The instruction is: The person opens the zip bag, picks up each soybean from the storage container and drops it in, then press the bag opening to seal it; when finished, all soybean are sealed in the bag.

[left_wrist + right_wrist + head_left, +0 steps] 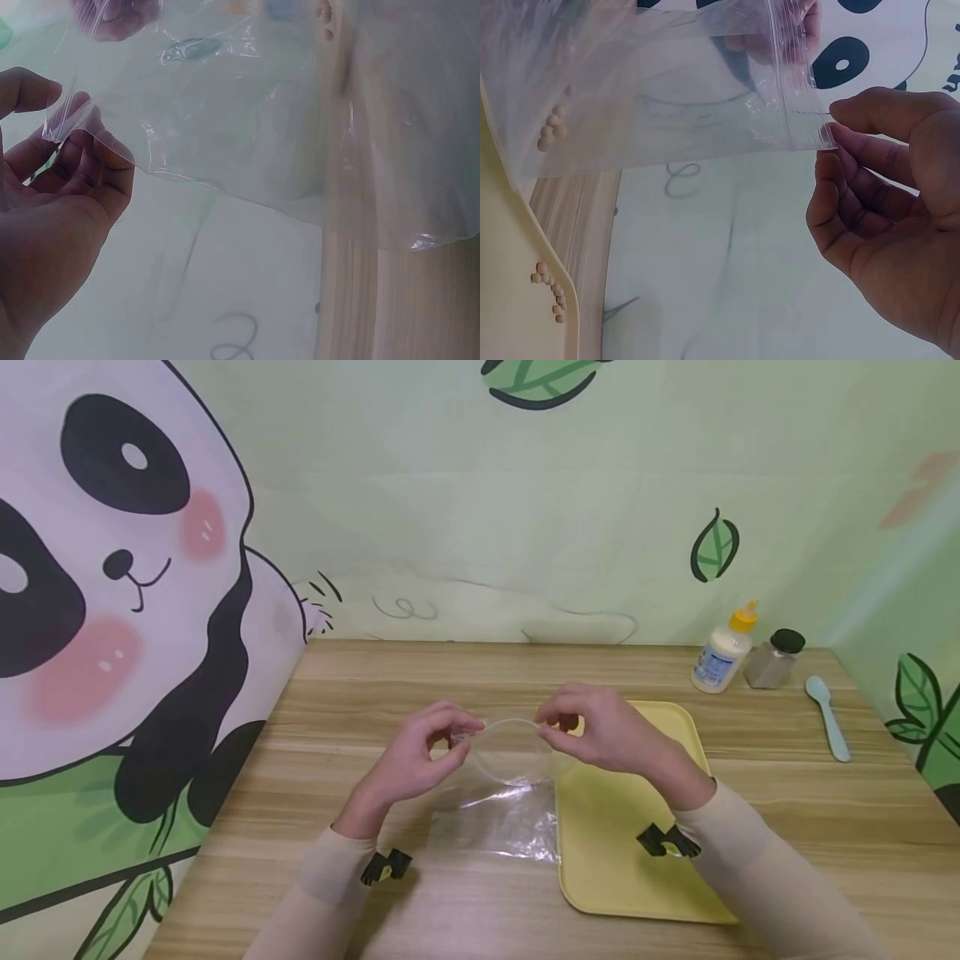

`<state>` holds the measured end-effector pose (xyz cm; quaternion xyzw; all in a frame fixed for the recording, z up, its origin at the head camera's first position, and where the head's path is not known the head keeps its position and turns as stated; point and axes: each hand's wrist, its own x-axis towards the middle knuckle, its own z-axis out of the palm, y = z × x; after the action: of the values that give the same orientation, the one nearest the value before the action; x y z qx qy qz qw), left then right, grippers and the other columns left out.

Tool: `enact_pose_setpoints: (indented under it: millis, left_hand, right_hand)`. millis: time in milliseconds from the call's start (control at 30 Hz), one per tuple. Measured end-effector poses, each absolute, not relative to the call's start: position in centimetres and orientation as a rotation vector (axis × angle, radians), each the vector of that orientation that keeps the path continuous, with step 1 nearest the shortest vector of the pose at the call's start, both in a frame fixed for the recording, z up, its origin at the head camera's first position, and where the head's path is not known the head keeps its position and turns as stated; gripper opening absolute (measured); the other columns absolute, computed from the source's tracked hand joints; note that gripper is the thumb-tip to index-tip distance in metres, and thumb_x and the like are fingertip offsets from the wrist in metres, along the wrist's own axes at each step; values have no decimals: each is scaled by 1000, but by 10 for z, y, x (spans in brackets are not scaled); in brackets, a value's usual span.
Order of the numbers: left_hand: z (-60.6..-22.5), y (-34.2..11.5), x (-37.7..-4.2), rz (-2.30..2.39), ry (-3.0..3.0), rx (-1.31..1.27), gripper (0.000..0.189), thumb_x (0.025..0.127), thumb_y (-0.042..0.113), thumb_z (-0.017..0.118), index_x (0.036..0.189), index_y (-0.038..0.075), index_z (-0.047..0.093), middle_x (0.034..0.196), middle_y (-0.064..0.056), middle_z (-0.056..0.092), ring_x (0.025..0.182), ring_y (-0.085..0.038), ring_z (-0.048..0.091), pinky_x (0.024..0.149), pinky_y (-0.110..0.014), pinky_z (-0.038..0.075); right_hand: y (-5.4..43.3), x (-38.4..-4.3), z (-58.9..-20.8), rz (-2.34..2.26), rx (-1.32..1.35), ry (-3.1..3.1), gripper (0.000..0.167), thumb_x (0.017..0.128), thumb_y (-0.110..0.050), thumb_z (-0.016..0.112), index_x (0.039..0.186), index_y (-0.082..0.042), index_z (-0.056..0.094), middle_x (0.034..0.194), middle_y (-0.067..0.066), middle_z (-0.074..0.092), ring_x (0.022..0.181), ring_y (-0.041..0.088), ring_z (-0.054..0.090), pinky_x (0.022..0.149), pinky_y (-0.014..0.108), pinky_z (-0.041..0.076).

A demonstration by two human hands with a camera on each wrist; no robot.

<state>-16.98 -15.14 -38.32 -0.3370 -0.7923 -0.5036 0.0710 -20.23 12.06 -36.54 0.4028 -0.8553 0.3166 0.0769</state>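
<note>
A clear plastic zip bag (498, 827) hangs between both hands, its rim forming a loop in the head view. My left hand (412, 756) pinches one end of the rim with thumb and fingers. At the other end, my right hand (600, 727) holds the bag's corner between thumb and fingertips. Up close in the right wrist view, the zip strip (784, 75) runs along the bag's top between the two hands. Several small round tan beads (553, 127) show through the film there; whether they lie inside or behind it, I cannot tell.
A yellow tray (630, 860) lies under my right forearm, with several tan beads (555, 292) near its edge. At the back right stand a glue bottle (723, 656) with an orange cap and a black-lidded jar (772, 662). A light blue spoon (828, 718) lies beside them.
</note>
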Motion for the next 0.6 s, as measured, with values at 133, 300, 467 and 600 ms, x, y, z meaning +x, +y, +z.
enact_pose_setpoints:
  millis: [133,300,467,600]
  left_hand:
    - [-397,-154,-178,-1515,-2395,-1000,28,79,-14,62,105,-8,66,99,-23,65,80,-16,57,69,-23,52]
    - [-411,-157,-187,-1514,-2394,-997,29,79,-11,64,108,-4,67,101,-18,66,82,-16,57,71,-23,53]
    - [-413,-159,-188,-1499,-2374,-1023,29,81,-8,64,109,0,68,103,-12,67,83,-15,59,71,-26,54]
    - [-412,-159,-187,-1488,-2357,-1047,28,82,-6,63,109,1,68,104,-11,67,83,-15,60,71,-29,56]
  right_hand:
    - [120,-203,-366,940,1213,-2556,8,86,-18,71,90,-11,74,83,-7,66,70,8,57,57,30,54]
    - [121,-204,-366,924,1200,-2554,7,86,-17,71,91,-12,73,81,-8,64,70,7,56,58,22,50]
    - [123,-207,-370,913,1196,-2536,6,86,-14,72,91,-12,73,80,-7,65,70,6,56,59,22,50]
    - [125,-212,-374,910,1173,-2531,6,85,-12,72,90,-11,73,79,-5,66,70,6,56,61,23,51]
